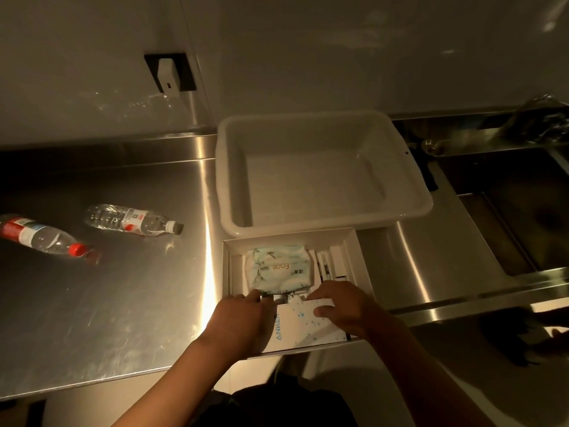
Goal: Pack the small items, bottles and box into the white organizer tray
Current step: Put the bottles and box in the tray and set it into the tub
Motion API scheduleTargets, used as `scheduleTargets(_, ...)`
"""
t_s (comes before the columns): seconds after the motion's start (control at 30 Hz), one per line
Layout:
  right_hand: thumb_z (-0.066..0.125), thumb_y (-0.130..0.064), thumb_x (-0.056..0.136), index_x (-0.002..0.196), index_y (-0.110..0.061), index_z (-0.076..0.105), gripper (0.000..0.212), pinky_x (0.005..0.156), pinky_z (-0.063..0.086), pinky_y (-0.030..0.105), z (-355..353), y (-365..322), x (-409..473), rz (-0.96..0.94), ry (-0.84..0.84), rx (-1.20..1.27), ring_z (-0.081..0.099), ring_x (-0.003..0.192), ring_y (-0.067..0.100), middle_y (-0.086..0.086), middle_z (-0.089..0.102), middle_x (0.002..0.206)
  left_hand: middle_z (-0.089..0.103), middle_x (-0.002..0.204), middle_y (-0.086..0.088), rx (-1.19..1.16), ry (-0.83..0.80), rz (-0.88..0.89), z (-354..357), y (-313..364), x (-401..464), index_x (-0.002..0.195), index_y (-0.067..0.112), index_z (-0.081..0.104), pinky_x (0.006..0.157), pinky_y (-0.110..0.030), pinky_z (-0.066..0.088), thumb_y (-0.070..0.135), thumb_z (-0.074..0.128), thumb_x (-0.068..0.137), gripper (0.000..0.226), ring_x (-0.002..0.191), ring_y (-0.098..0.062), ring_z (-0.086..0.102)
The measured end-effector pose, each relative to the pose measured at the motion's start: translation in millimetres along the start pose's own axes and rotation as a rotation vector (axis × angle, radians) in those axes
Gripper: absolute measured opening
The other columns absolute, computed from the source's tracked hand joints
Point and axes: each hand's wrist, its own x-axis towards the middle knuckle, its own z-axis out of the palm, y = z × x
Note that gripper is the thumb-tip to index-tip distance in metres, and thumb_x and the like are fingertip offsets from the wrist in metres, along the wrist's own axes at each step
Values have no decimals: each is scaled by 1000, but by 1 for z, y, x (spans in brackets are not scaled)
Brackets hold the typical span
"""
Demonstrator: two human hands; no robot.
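Observation:
An open white cardboard box [351,251] lies on the steel counter in front of me. Inside it are a pale floral tissue pack [278,266], a white Anker box [295,326] and small white pieces [326,263]. My left hand [243,318] pinches something small at the tissue pack's near edge. My right hand [341,306] grips the top edge of the Anker box. Just behind stands the white organizer tray [412,192], with nothing inside. Two clear plastic bottles lie on their sides to the left: one with a red cap [43,237], one with a dark cap [132,221].
A steel sink [517,217] with a tap [542,118] is at the right. A black wall socket with a white plug [169,73] sits on the back wall. The counter's front edge [92,382] runs close to my body.

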Motion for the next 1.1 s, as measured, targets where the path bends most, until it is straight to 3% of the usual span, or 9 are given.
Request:
scheduleTargets(0.1, 62, -41, 95, 128, -33, 64, 34, 106, 42, 40, 5, -7, 3, 89, -5, -29, 54, 120, 15, -9, 59, 133, 64, 110, -2, 35, 19, 6, 1, -1, 0, 120, 24, 56, 64, -35, 38, 40, 27, 90, 45, 80, -31, 67)
scheduleTargets(0.23, 65, -47, 91, 125, -35, 66, 37, 102, 46, 41, 10, -10, 4, 137, 17, -24, 57, 114, 15, -10, 62, 130, 64, 116, -4, 52, 11, -4, -1, 1, 0, 125, 21, 55, 72, -37, 41, 37, 39, 92, 40, 93, -32, 65)
scheduleTargets(0.4, 69, -45, 86, 118, -36, 70, 34, 97, 50, 41, 10, -13, 5, 175, 39, -2, 61, 107, 15, -11, 67, 122, 66, 108, -1, 13, 13, -15, -7, 1, 1, 113, 26, 60, 72, -34, 49, 35, 40, 94, 30, 88, -29, 66)
scheduleTargets(0.67, 67, -48, 87, 122, -33, 67, 38, 98, 49, 40, 12, -18, 4, 176, 44, -17, 61, 108, 16, -8, 65, 125, 64, 116, 0, -89, 46, -20, -9, -1, 3, 125, 27, 60, 77, -37, 53, 34, 42, 96, 35, 100, -27, 65)
scheduleTargets(0.8, 60, -52, 91, 119, -34, 65, 34, 99, 48, 39, 12, -29, -1, 136, 135, 20, 59, 110, 13, -10, 64, 122, 63, 103, 3, -216, 159, 28, -15, -4, -6, 109, 28, 62, 71, -35, 54, 35, 34, 93, 33, 93, -23, 64)
scheduleTargets(0.87, 62, -48, 92, 116, -34, 65, 28, 98, 48, 36, 9, -42, -1, 85, 211, 43, 60, 110, 12, -12, 64, 119, 63, 102, 4, -276, 193, 54, -19, -13, -13, 112, 29, 62, 71, -34, 53, 35, 33, 91, 37, 95, -21, 63)
scheduleTargets(0.97, 65, -35, 94, 114, -30, 68, 20, 98, 46, 28, 3, -73, 3, -39, 301, 95, 58, 111, 8, -12, 63, 118, 62, 110, 9, -414, 240, 64, -24, -38, -22, 127, 36, 61, 78, -29, 50, 29, 51, 96, 34, 106, -13, 57)
scheduleTargets(1.1, 62, -28, 94, 107, -30, 69, 15, 93, 48, 30, -3, -128, 15, -200, 360, 98, 57, 104, 4, -15, 63, 108, 63, 119, 10, -393, 334, 42, -27, -81, -40, 125, 31, 65, 90, -29, 47, 27, 59, 95, 31, 112, -14, 52)
